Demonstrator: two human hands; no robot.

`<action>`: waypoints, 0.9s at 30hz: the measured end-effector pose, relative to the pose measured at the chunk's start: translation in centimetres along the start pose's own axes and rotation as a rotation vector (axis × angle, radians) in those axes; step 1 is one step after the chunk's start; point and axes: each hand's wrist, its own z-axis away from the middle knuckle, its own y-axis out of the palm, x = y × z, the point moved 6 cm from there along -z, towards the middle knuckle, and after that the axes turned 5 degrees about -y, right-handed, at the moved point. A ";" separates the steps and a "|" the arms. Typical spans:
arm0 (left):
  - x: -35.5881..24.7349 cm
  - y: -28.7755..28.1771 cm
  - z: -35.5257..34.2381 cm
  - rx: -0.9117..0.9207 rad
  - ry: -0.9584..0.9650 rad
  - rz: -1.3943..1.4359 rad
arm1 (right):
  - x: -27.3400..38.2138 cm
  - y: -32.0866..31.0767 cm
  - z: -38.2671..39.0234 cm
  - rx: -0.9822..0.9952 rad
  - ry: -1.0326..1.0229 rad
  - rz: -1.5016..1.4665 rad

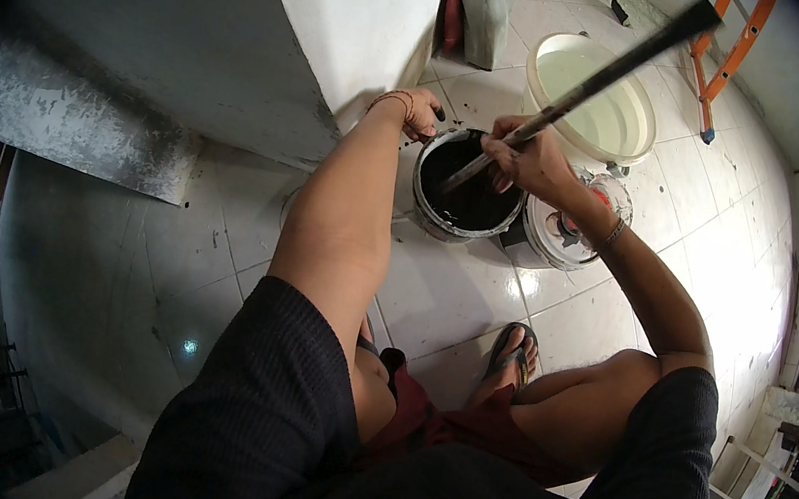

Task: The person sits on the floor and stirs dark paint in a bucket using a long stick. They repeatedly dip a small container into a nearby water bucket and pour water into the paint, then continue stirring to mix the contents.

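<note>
Your right fingers (506, 127) grip the stick (628, 66), angled down-left of them into the bucket (462, 236). Left fingers (421, 131) sit by it, can't tell if gripping. Looks like stirring; next needs a steady sweep.

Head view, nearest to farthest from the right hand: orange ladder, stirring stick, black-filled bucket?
1. Stirring stick: gripped in the right hand.
2. Black-filled bucket: just below and left of it.
3. Orange ladder: well off, upper right.
</note>
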 end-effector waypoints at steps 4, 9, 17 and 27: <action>0.1 0.0 -0.1 0.016 0.008 0.014 | 0.8 -0.9 0.0 0.008 -0.158 0.371; 0.4 -0.1 -0.1 -0.011 0.006 0.044 | 0.7 0.4 0.4 0.135 -0.037 0.294; 0.4 -0.1 0.2 0.008 -0.001 0.031 | 1.6 -0.6 -0.4 -0.007 -0.209 0.363; 0.6 -0.2 0.1 0.041 -0.006 0.050 | 0.5 0.8 -0.2 0.041 0.028 -0.029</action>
